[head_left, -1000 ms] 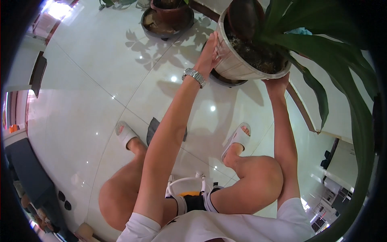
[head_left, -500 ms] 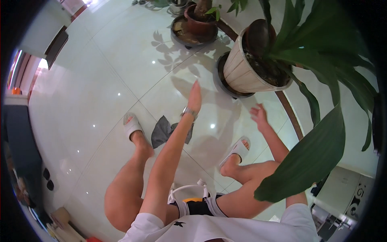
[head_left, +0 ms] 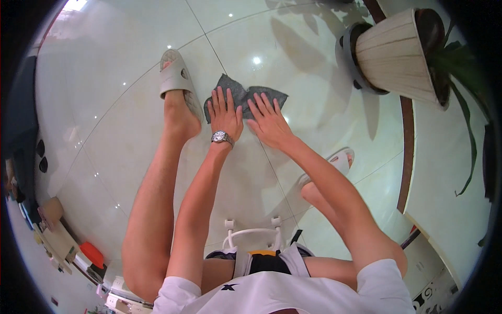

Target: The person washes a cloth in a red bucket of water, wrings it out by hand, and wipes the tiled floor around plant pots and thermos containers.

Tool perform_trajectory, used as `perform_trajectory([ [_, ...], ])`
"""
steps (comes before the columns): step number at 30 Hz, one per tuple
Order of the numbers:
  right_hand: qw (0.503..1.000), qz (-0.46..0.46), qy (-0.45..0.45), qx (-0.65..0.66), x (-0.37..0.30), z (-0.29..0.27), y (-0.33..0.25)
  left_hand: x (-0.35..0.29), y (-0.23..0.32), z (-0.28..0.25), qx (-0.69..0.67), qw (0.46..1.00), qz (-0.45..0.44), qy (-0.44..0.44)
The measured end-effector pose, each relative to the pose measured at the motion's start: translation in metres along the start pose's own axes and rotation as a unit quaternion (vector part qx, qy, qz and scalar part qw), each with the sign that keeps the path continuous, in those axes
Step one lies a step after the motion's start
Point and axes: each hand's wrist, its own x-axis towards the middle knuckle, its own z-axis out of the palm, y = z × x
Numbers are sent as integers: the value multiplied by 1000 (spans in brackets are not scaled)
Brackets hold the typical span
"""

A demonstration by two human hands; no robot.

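Observation:
A dark grey cloth (head_left: 246, 95) lies flat on the glossy pale tiled floor (head_left: 120, 104). My left hand (head_left: 225, 114), with a metal wristwatch (head_left: 221, 137) on the wrist, rests palm down on the cloth's left part, fingers spread. My right hand (head_left: 268, 121) lies palm down beside it on the cloth's right part, fingers also apart. Neither hand grips anything. I am crouching, with my left foot in a grey slipper (head_left: 177, 78) just left of the cloth.
A ribbed cream plant pot (head_left: 395, 57) stands on a dark saucer (head_left: 349, 55) at the upper right, long green leaves (head_left: 468, 120) hanging from it. My right foot in a slipper (head_left: 339, 159) is at the right. A brown floor strip (head_left: 405, 152) runs past the pot.
Both hands let go of the cream pot, which now stands on its saucer. They came down to the floor and now lie flat on the grey cloth. My view tilted downward.

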Motion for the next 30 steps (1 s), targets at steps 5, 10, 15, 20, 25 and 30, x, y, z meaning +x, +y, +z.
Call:
perform_trajectory([
  [5,996,26,-81,-8,-40,22,-10,-61,24,4,-6,998,-47,-35],
  [10,990,-58,-121,41,-62,17,18,-81,36,5,2,999,-11,-52],
  [15,998,-56,-23,3,6,-12,73,38,45,1,-14,998,53,-3],
  [20,995,-82,-46,22,9,-7,57,5,42,-1,-6,1000,-5,-31],
  [25,972,-170,-89,135,21,-8,37,-58,41,-8,-11,991,-99,-91],
  [30,975,-206,-75,45,107,-16,74,27,47,8,-16,980,-199,-25],
])
